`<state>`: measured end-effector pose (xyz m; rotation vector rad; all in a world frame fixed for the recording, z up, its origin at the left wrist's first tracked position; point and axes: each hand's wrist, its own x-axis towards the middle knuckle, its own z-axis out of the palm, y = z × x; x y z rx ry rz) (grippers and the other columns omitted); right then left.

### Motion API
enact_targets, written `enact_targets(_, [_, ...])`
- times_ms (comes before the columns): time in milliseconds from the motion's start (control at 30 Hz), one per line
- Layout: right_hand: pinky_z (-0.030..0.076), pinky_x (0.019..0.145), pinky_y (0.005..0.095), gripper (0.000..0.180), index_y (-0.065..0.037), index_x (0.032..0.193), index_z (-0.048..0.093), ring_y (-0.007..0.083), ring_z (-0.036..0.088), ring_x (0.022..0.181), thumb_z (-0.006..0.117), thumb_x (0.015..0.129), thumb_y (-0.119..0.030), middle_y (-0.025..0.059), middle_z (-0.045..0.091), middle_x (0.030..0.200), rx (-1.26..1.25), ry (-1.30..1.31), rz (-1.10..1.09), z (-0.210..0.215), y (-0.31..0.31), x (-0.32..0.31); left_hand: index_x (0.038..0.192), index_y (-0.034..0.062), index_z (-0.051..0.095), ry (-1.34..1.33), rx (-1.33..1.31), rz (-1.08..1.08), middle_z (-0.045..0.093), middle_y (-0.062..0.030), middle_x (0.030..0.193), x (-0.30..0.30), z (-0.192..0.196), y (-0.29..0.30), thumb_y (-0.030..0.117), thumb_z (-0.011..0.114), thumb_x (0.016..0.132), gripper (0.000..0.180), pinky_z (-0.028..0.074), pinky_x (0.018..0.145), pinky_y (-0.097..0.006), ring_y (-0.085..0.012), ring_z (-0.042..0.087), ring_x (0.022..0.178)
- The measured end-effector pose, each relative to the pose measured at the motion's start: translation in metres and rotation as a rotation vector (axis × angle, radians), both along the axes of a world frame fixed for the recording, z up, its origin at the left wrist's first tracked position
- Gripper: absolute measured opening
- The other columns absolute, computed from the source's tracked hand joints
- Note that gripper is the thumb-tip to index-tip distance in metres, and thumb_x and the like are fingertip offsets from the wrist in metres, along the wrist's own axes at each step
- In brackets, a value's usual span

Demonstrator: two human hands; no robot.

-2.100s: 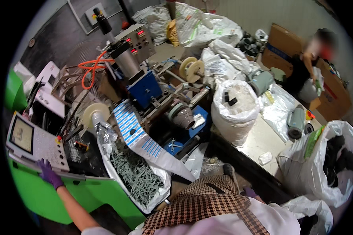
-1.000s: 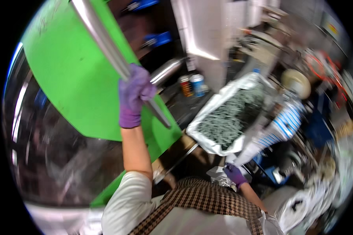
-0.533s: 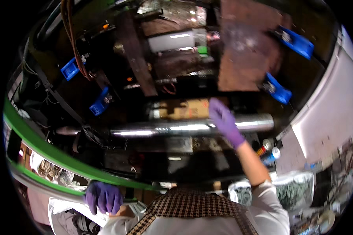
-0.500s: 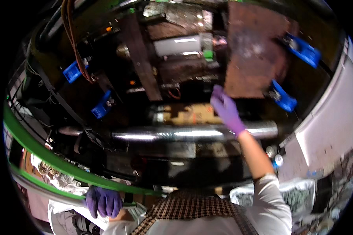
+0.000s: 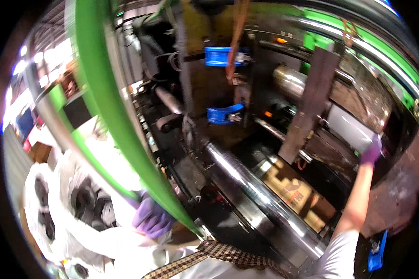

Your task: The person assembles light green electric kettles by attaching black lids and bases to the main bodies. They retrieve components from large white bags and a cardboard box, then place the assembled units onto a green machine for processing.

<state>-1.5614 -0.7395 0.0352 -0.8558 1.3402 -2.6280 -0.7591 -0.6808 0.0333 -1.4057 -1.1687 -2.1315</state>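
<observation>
White cylinder (image 5: 351,125) lies beside right hand (image 5: 371,151), well apart from left hand (image 5: 152,216).

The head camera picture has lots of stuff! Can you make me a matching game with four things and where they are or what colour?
Things:
1. Left hand
2. Right hand
3. Long round bar
4. Cardboard

Places and colours:
A. By one end of the pale cylinder inside the machine
B. Tan
C. At the green frame
D. Shiny silver

Right pairs: 1-C, 2-A, 3-D, 4-B
</observation>
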Motion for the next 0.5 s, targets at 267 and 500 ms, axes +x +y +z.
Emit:
enact_targets(267, [0.040,0.107,0.0429,0.055,0.014,0.123,0.058,0.0381,0.056,0.114,0.062,0.098,-0.034,0.0264,0.060,0.123,0.265,0.240,-0.740,-0.050,0.113,0.324,0.077,-0.0023,0.058,0.104,0.068,-0.379,0.060,-0.0108,0.056,-0.041,-0.005,0.020,0.042,0.049,0.101,0.052,0.052,0.041,-0.034,-0.0205,0.057,0.040])
enact_targets(500, [0.025,0.117,0.0571,0.021,-0.002,0.084,0.057,0.0294,0.054,0.100,0.072,0.086,-0.017,0.0081,0.055,0.088,0.612,0.583,-0.786,-0.097,0.439,0.505,0.094,-0.0025,0.061,0.019,0.122,-0.477,0.066,-0.0111,0.071,-0.116,-0.021,0.116,0.045,0.053,0.099,0.049,0.051,0.045,-0.031,-0.0181,0.062,0.053])
